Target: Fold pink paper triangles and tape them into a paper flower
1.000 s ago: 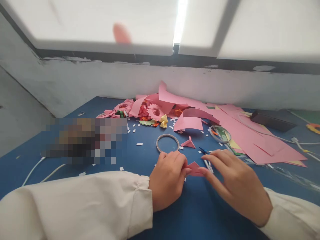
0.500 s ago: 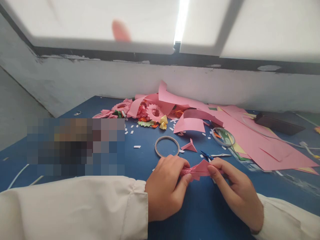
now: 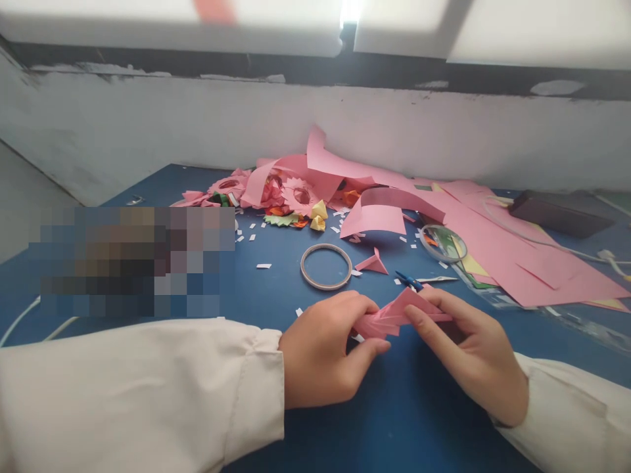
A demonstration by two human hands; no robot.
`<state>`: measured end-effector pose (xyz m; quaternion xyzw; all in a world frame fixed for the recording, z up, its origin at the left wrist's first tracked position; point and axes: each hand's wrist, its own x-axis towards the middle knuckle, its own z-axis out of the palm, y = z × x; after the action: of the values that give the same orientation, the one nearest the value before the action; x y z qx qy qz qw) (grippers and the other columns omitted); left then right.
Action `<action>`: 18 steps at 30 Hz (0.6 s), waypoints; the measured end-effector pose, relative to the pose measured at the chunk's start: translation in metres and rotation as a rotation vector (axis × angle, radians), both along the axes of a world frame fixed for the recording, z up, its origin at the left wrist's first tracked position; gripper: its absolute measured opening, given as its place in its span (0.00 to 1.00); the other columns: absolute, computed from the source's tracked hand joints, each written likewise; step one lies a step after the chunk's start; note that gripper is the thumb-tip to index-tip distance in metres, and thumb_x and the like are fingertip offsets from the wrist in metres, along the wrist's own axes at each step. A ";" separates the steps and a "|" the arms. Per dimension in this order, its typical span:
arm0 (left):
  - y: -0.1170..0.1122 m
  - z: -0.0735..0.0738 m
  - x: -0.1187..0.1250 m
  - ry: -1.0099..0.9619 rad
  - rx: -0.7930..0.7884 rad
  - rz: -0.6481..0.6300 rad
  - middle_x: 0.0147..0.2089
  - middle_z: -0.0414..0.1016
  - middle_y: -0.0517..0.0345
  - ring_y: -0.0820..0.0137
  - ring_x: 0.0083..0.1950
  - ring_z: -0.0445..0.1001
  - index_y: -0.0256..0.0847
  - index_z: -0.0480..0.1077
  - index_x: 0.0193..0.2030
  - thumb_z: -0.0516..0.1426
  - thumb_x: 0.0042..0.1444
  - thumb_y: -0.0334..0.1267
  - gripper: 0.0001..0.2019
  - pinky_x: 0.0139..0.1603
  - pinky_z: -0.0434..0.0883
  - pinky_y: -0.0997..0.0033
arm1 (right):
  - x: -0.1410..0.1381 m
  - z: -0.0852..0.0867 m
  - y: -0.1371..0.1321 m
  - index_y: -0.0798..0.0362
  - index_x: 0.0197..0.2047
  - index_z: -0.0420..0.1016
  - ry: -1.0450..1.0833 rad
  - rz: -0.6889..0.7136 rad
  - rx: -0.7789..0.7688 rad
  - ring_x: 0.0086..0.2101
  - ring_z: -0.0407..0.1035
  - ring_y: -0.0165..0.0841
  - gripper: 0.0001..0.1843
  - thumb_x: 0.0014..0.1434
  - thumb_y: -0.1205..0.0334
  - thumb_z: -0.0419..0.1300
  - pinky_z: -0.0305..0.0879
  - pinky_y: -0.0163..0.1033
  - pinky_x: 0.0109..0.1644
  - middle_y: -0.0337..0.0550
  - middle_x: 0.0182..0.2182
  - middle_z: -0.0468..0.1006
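Between my hands is a folded pink paper piece (image 3: 387,320) made of overlapping pleats. My left hand (image 3: 330,351) is curled round its left end, with the thumb lowered a little off the paper. At its right end, the thumb and fingers of my right hand (image 3: 463,348) pinch a flat pointed part. Just beyond lies a small folded pink paper triangle (image 3: 374,262), next to a roll of tape (image 3: 326,288). Blue-handled scissors (image 3: 409,281) lie behind my right hand, partly hidden by it.
Pink paper flowers (image 3: 299,195) and yellow folded bits (image 3: 319,215) lie at the back, near curled pink strips (image 3: 377,217). On the right are pink sheets (image 3: 522,276), a second tape roll (image 3: 436,254) and a dark box (image 3: 559,211). A pixelated patch covers the left.
The view has tilted down. My left thumb has come away from the pink paper, and the pleated piece is turned so more of its folds show.
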<state>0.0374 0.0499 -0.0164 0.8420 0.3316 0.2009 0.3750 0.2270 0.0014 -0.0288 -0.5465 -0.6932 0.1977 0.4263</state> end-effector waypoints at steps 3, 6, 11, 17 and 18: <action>0.000 -0.001 -0.001 0.028 0.032 -0.033 0.32 0.67 0.60 0.73 0.32 0.64 0.38 0.66 0.36 0.53 0.56 0.36 0.04 0.32 0.60 0.74 | -0.002 0.001 0.000 0.50 0.35 0.72 -0.009 0.036 -0.006 0.28 0.70 0.27 0.03 0.59 0.64 0.57 0.65 0.30 0.30 0.35 0.28 0.76; -0.001 0.001 -0.002 0.057 0.043 -0.048 0.26 0.64 0.62 0.75 0.27 0.61 0.39 0.63 0.28 0.50 0.59 0.37 0.09 0.29 0.57 0.74 | -0.004 0.002 -0.002 0.49 0.36 0.73 -0.057 0.064 0.009 0.27 0.69 0.27 0.05 0.59 0.66 0.56 0.63 0.30 0.30 0.35 0.27 0.76; -0.002 0.002 -0.002 0.108 0.090 -0.044 0.21 0.60 0.64 0.76 0.23 0.57 0.39 0.57 0.24 0.48 0.59 0.36 0.12 0.26 0.52 0.74 | -0.003 0.002 -0.005 0.50 0.35 0.73 -0.105 0.000 0.079 0.25 0.66 0.28 0.05 0.59 0.66 0.56 0.61 0.34 0.28 0.37 0.26 0.74; -0.002 0.002 -0.002 0.141 0.148 -0.030 0.20 0.56 0.64 0.75 0.22 0.53 0.39 0.51 0.22 0.49 0.56 0.35 0.14 0.25 0.50 0.73 | 0.003 -0.002 -0.006 0.51 0.36 0.73 -0.090 -0.128 0.105 0.27 0.68 0.31 0.04 0.59 0.64 0.57 0.61 0.36 0.28 0.40 0.28 0.75; -0.002 0.002 -0.002 0.142 0.152 -0.033 0.20 0.57 0.63 0.75 0.22 0.54 0.39 0.52 0.22 0.49 0.57 0.36 0.13 0.25 0.50 0.72 | 0.003 -0.002 -0.007 0.50 0.36 0.73 -0.080 -0.111 0.115 0.27 0.68 0.31 0.03 0.58 0.64 0.57 0.61 0.35 0.28 0.40 0.28 0.75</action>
<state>0.0354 0.0477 -0.0141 0.8855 0.3273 0.1593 0.2889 0.2305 -0.0052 -0.0308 -0.5664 -0.6884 0.1116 0.4391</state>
